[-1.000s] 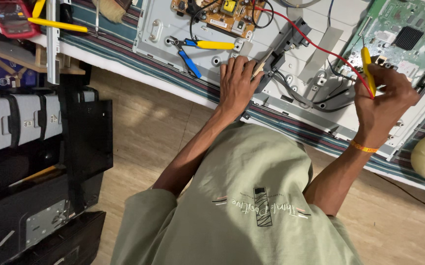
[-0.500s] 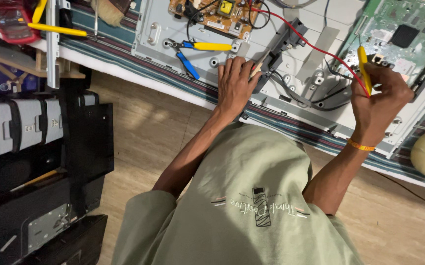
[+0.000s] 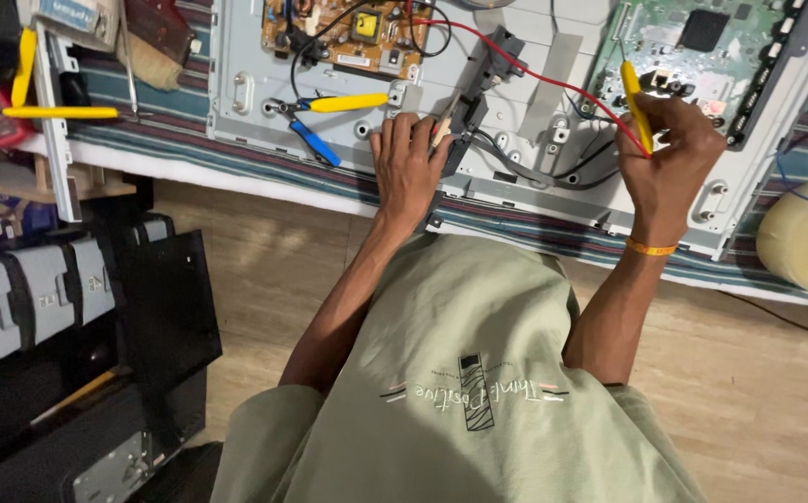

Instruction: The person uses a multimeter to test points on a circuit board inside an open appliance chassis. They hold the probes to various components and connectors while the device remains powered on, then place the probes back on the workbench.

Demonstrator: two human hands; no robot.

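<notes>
The grey metal chassis (image 3: 348,112) of an opened flat-panel set lies across the desk (image 3: 180,154), on a striped cloth, and fills most of the desk's near edge. Compared with the view half a second ago, the layout of chassis, boards and tools is unchanged; both hands occupy the same stations, with only a slight shift in framing. Judged from this, the probing contact is being held steady rather than moved to a new point.

A green circuit board (image 3: 702,37) sits at the chassis's right end; a brown power board (image 3: 348,37) sits toward the far edge, left of centre. A roll of tape (image 3: 800,233) rests at the desk's right edge.

Blue-and-yellow pliers (image 3: 329,116) lie on the chassis just left of the left hand. A yellow-handled tool (image 3: 59,113) lies near the desk's left edge.

The left hand (image 3: 409,172) lies palm down, fingers loosely curled, on a black bracket (image 3: 465,126) at the chassis's near edge; a thin probe tip appears between its fingers, though the grip itself is hidden.

The right hand (image 3: 674,149) is closed in a pinch on a yellow probe (image 3: 636,104), its red lead (image 3: 516,65) trailing toward the far edge, tip directed at the green board's near-left corner.
</notes>
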